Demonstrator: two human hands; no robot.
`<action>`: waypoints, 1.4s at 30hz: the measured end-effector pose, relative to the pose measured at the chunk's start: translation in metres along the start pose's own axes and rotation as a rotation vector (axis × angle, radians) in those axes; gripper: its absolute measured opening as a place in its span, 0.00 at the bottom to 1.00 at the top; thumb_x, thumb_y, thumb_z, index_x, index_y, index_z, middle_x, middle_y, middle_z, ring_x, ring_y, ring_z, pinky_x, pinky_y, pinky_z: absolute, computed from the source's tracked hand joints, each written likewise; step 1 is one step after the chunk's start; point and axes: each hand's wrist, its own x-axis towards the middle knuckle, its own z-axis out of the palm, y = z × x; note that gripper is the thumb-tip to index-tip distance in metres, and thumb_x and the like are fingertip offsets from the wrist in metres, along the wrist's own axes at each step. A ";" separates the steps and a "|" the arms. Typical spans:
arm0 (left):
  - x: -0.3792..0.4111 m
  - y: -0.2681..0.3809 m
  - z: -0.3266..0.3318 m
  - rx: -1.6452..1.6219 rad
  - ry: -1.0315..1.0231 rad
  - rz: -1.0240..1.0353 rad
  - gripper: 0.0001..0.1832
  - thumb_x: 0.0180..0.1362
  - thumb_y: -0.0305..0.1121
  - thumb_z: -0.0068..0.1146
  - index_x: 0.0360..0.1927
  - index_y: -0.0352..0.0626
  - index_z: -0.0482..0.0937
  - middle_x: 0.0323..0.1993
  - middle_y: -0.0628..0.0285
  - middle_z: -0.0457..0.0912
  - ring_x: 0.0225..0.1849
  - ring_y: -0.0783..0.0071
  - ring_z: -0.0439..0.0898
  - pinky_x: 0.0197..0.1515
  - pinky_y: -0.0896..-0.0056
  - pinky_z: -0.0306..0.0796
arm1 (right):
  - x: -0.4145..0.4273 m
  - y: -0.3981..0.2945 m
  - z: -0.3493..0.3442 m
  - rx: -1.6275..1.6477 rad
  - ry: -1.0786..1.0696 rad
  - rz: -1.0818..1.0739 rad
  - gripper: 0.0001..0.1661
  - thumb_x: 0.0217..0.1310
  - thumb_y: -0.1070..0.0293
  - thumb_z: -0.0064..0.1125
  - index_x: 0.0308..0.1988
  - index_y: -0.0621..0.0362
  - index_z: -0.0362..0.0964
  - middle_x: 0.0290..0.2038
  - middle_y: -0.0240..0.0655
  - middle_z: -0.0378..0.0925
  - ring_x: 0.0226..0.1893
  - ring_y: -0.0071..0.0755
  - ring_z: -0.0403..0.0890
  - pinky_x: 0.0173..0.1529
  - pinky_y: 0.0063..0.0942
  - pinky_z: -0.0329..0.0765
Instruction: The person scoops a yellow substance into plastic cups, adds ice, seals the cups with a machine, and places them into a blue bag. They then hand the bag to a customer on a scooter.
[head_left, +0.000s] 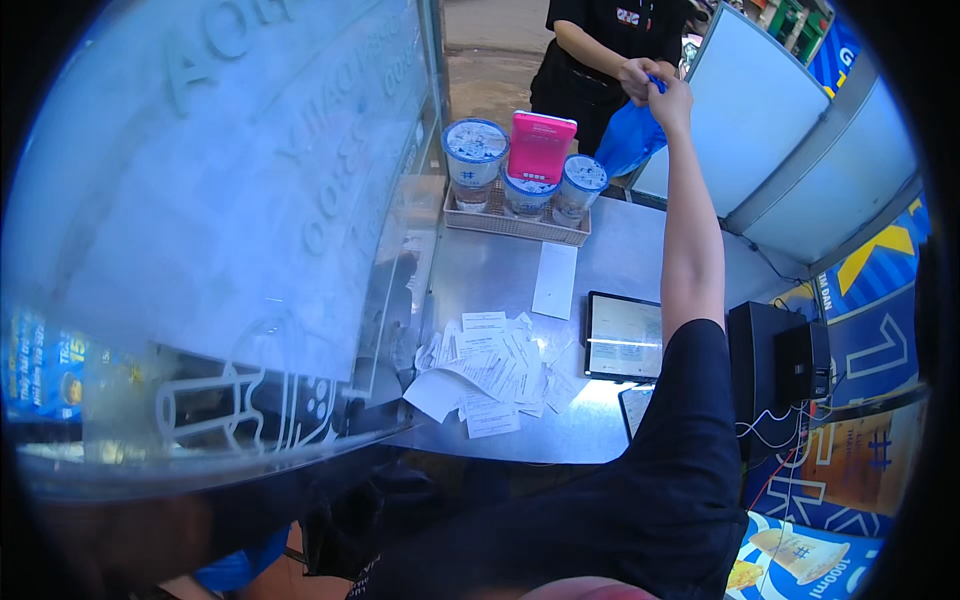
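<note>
My right arm stretches out across the metal counter (510, 446). At its end, my right hand (670, 101) grips the top of a blue plastic bag (634, 139). Another person's hand (637, 79) meets mine at the bag's top; that person stands across the counter in a black shirt (600, 26). Just left of the hanging bag, lidded plastic cups (576, 191) stand in a woven basket (517, 228), with a pink device (541, 148) upright among them. My left hand is out of view.
Loose paper slips (487, 367) lie piled on the counter, near a white card (555, 281). A tablet-like screen (624, 337) is under my arm's left side. Black boxy devices (772, 367) with cables stand at right. A glass panel (225, 187) borders the left, light panels (761, 112) the right.
</note>
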 end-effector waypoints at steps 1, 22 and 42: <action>-0.003 0.004 0.001 0.003 0.035 0.140 0.21 0.51 0.27 0.54 0.50 0.36 0.77 0.42 0.51 0.83 0.45 0.56 0.81 0.50 0.59 0.71 | 0.004 0.003 0.001 0.014 0.010 0.028 0.19 0.53 0.66 0.61 0.47 0.53 0.81 0.40 0.53 0.81 0.43 0.51 0.83 0.50 0.40 0.78; 0.282 0.003 0.041 -1.324 -0.582 1.236 0.30 0.50 0.56 0.61 0.33 0.30 0.77 0.31 0.62 0.78 0.33 0.77 0.76 0.36 0.77 0.68 | -0.457 -0.558 -0.362 1.657 0.205 -0.321 0.18 0.68 0.57 0.40 0.28 0.53 0.68 0.25 0.27 0.62 0.27 0.23 0.62 0.37 0.29 0.64; 0.400 0.149 0.175 -1.733 -0.991 1.722 0.19 0.32 0.40 0.49 0.24 0.33 0.77 0.22 0.60 0.80 0.26 0.70 0.80 0.34 0.74 0.73 | -0.534 -0.890 0.059 2.069 -0.200 0.655 0.57 0.57 0.22 0.37 0.72 0.51 0.45 0.71 0.39 0.52 0.71 0.49 0.54 0.73 0.50 0.53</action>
